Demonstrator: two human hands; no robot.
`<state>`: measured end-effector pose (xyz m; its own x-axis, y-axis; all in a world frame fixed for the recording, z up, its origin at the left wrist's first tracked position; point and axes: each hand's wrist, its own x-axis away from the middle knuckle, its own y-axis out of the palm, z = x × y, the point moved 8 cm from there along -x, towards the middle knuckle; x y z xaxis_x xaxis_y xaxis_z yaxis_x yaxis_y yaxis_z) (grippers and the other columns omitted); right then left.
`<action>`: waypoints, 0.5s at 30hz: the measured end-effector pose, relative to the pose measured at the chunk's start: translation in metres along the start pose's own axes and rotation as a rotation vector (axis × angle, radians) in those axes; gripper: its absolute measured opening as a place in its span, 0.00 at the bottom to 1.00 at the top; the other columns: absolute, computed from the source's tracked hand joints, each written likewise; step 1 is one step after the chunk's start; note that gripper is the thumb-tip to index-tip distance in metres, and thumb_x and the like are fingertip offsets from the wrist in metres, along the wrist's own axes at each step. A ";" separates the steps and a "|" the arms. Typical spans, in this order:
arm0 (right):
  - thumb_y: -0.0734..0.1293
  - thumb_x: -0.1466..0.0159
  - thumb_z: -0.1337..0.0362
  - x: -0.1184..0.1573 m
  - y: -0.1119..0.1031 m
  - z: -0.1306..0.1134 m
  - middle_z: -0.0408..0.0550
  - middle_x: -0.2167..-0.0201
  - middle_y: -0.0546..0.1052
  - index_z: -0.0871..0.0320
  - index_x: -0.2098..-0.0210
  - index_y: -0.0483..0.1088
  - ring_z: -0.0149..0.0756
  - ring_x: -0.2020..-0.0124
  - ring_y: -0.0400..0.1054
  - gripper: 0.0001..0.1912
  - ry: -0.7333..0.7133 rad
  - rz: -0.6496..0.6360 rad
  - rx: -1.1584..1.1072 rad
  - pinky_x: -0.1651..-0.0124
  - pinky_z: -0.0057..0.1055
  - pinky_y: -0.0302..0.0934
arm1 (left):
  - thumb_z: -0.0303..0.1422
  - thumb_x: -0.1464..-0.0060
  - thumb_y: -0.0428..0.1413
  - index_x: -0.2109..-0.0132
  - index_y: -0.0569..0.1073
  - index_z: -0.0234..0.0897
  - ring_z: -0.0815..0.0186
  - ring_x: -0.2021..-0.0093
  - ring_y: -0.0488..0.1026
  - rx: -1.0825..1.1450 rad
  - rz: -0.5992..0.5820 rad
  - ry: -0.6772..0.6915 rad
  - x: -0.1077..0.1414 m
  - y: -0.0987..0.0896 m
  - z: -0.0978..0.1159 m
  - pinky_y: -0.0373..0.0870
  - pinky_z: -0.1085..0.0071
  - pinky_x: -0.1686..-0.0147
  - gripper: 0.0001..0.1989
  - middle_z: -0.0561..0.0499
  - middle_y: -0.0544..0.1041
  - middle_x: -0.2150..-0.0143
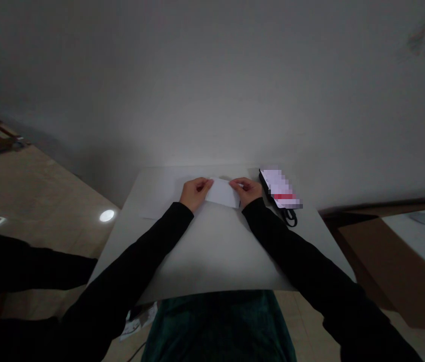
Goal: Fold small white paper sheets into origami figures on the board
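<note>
A small white sheet of paper point(223, 193) is stretched between my two hands, just over the far half of a white table point(212, 251). My left hand point(195, 193) pinches its left upper edge between thumb and fingers. At its right upper corner, my right hand point(247, 189) grips it the same way. Another pale sheet point(160, 196) seems to lie flat on the table left of my left hand; its outline is faint. To the right of my right hand lies a phone-like device point(281, 188) with a dark edge, its bright face blurred out.
A black strap loop point(290, 217) hangs off the device's near end. Behind the table rises a grey wall point(212, 85). A brown cardboard box point(397, 266) stands at the right. Dark legs of another person point(31, 261) show at the left.
</note>
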<state>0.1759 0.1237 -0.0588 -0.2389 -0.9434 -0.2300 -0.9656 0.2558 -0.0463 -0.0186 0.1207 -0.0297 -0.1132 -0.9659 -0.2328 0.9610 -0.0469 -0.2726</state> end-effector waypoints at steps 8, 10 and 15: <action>0.73 0.53 0.53 0.005 0.011 -0.008 0.47 0.77 0.77 0.57 0.76 0.74 0.34 0.76 0.69 0.14 0.013 -0.079 -0.081 0.73 0.32 0.63 | 0.42 0.44 0.53 0.64 0.75 0.34 0.73 0.85 0.63 -0.075 0.064 0.006 0.003 -0.009 0.003 0.59 0.77 0.86 0.15 0.56 0.69 0.80; 0.73 0.54 0.52 0.007 0.013 -0.010 0.46 0.78 0.77 0.57 0.76 0.74 0.34 0.76 0.69 0.14 0.027 -0.104 -0.087 0.72 0.32 0.64 | 0.41 0.44 0.54 0.64 0.76 0.34 0.74 0.87 0.62 -0.099 0.087 0.017 0.004 -0.012 0.007 0.58 0.77 0.87 0.13 0.56 0.69 0.80; 0.73 0.55 0.50 0.007 0.011 -0.011 0.44 0.82 0.76 0.57 0.77 0.73 0.33 0.79 0.67 0.16 0.044 -0.106 -0.057 0.74 0.32 0.62 | 0.38 0.45 0.55 0.65 0.76 0.33 0.76 0.89 0.60 -0.015 0.086 -0.025 0.005 -0.011 0.009 0.55 0.78 0.90 0.12 0.57 0.69 0.81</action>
<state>0.1628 0.1171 -0.0502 -0.1383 -0.9732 -0.1835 -0.9896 0.1430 -0.0127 -0.0269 0.1145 -0.0196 -0.0238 -0.9722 -0.2330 0.9629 0.0404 -0.2669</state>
